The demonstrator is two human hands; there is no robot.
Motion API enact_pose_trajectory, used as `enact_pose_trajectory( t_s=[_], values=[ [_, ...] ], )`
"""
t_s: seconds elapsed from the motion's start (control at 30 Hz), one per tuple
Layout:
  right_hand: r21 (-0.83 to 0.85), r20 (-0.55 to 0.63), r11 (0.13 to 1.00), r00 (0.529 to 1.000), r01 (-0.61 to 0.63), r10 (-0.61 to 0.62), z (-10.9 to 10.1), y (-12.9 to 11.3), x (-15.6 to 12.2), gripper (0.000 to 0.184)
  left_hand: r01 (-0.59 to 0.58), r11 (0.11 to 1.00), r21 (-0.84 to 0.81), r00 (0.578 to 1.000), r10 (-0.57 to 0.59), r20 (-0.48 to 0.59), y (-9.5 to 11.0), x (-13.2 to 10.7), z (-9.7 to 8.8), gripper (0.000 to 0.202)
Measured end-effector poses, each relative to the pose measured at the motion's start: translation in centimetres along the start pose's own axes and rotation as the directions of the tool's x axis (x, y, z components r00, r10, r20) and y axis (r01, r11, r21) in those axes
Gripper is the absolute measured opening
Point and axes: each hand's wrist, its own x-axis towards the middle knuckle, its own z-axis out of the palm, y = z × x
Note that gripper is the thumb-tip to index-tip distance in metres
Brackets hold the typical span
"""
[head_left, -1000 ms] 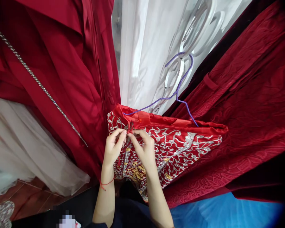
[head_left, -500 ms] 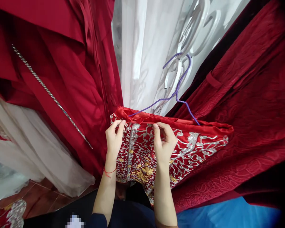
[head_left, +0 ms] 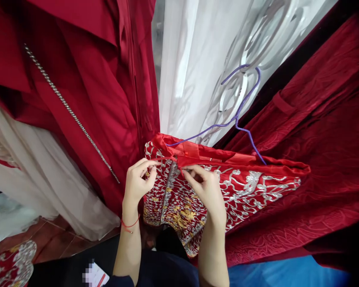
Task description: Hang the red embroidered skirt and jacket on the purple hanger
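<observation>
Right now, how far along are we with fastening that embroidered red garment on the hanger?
Done: the embroidered red garment hangs on the purple hanger, its front panels drawn together. In hand: the left hand and right hand each pinch the fabric at the collar, either side of the front seam. Left: any closure at the collar is hidden by the fingers, so I cannot tell whether it is fastened; the lower front hangs untouched.

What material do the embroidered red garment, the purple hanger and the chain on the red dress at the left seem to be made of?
Embroidered red garment: likely satin, given its smooth sheen, with raised silver and gold metallic-looking thread.
Purple hanger: thin bent wire, apparently coated in matte purple plastic.
Chain: small glinting silver links or rhinestones; which one cannot be told.
The left hand and right hand pinch the garment's top edge.
</observation>
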Motion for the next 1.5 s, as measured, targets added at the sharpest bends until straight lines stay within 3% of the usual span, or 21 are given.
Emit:
enact_pose_trajectory(
  t_s=[0.03,0.1,0.17,0.2,0.23,0.3,0.33,0.4,0.6,0.8,1.0,1.13,1.2,1.3,1.5],
  values=[
    [0.002,0.104,0.998,0.992,0.064,-0.064,-0.2,-0.1,-0.1,0.018,-0.019,0.998,0.064,0.991,0.028,-0.133,0.1,0.2,0.2,0.014],
    [0.051,0.211,0.983,0.961,0.174,-0.181,-0.4,-0.5,-0.3,0.019,-0.043,0.995,0.093,0.925,0.074,-0.372,0.4,0.7,0.8,0.011],
    [0.106,0.152,0.964,0.954,0.246,-0.26,-0.4,-1.0,-0.4,0.019,-0.054,0.998,-0.038,0.878,0.029,-0.478,0.6,1.2,1.5,0.012],
    [0.116,0.07,0.955,0.957,0.271,-0.28,-0.4,-1.2,-0.3,0.019,-0.055,0.988,-0.141,0.897,-0.014,-0.443,0.7,1.4,1.8,0.015],
    [0.108,-0.022,0.95,0.956,0.293,-0.293,-0.4,-1.4,-0.3,0.02,-0.041,0.969,-0.243,0.938,-0.046,-0.342,0.8,1.5,2.0,0.019],
    [0.042,-0.163,0.947,0.937,0.319,-0.309,-0.5,-1.7,-0.1,0.023,0.025,0.926,-0.376,0.997,-0.049,-0.053,1.0,1.6,2.2,0.024],
    [0.001,-0.189,0.945,0.928,0.327,-0.321,-0.5,-1.7,0.0,0.024,0.058,0.915,-0.4,0.997,-0.03,0.075,1.0,1.5,2.2,0.025],
    [-0.056,-0.153,0.936,0.923,0.348,-0.352,-0.5,-1.7,0.2,0.026,0.093,0.908,-0.409,0.978,-0.007,0.208,1.2,1.5,1.9,0.027],
    [-0.064,0.005,0.895,0.897,0.442,-0.443,-0.3,-1.4,0.7,0.029,0.105,0.942,-0.319,0.955,-0.006,0.298,2.1,1.7,1.0,0.023],
    [-0.122,-0.039,0.891,0.895,0.437,-0.445,0.7,-1.4,1.0,0.017,0.227,0.892,-0.39,0.93,-0.08,0.358,2.4,2.0,0.9,0.027],
    [-0.215,-0.18,0.907,0.898,0.363,-0.402,1.6,-1.8,1.6,0.014,0.251,0.837,-0.486,0.964,-0.173,0.2,1.9,2.3,2.0,0.025],
    [-0.245,-0.39,0.928,0.848,0.281,-0.36,1.3,-1.1,2.4,0.006,0.221,0.832,-0.509,0.97,-0.244,0.022,1.6,2.5,2.7,0.021],
    [-0.298,-0.509,0.93,0.789,0.214,-0.345,0.9,-0.4,2.8,0.006,0.148,0.903,-0.404,0.977,-0.196,-0.08,1.4,2.7,2.8,0.02],
    [-0.386,-0.584,0.911,0.727,0.144,-0.362,0.3,0.6,3.2,0.006,0.044,0.987,-0.153,0.978,-0.074,-0.195,0.9,3.0,2.9,0.017],
    [-0.412,-0.64,0.906,0.677,0.096,-0.362,0.1,1.5,3.7,0.006,0.003,0.984,0.179,0.921,0.067,-0.385,-0.5,3.6,3.2,0.017]
  ],
)
